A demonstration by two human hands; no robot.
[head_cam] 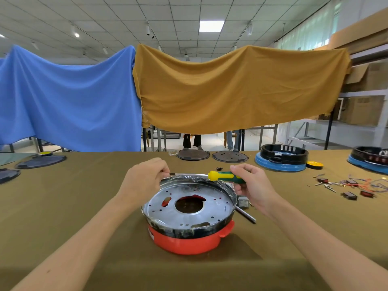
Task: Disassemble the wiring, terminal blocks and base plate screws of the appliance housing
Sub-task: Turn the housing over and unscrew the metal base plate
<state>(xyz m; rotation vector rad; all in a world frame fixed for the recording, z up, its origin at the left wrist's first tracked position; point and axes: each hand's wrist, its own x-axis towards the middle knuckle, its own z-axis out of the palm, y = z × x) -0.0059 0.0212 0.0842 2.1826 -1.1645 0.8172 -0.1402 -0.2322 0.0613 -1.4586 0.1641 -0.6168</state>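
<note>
Because it sits upside down on the olive-covered counter [63, 206], the red appliance housing [189, 241] rests on its open mouth with the silvery base plate [210, 208] facing up, ringed by a black band under crinkled clear film. It looks like a thin plastic shell capped with sheet metal, so I judge it light and fairly stiff, likely to slide on the cloth unless steadied; the plate's cut holes may have sharp edges, and the film could be slick. The safest hold seems to be the outer wall or the small red lug on its right side, not the plate openings. Just past the housing's far rim, both hands hang above it and appear clear of it. The right hand [252, 185] has its fingers curled round the green grip of a screwdriver [224, 176] with a yellow end piece, held level across the far edge. The left hand [144, 179] pinches the far tip of the tool's slim shaft, which spans from one hand to the other. Beside the housing on the right lie a small grey part [243, 202] and a metal rod [245, 214]. Farther right, loose wires and terminal parts [352, 186] are scattered. Near the counter's far edge sit dark round plates [193, 154], a black-and-blue housing [281, 159] and a yellow tape roll [314, 164], under blue and mustard cloths.
</note>
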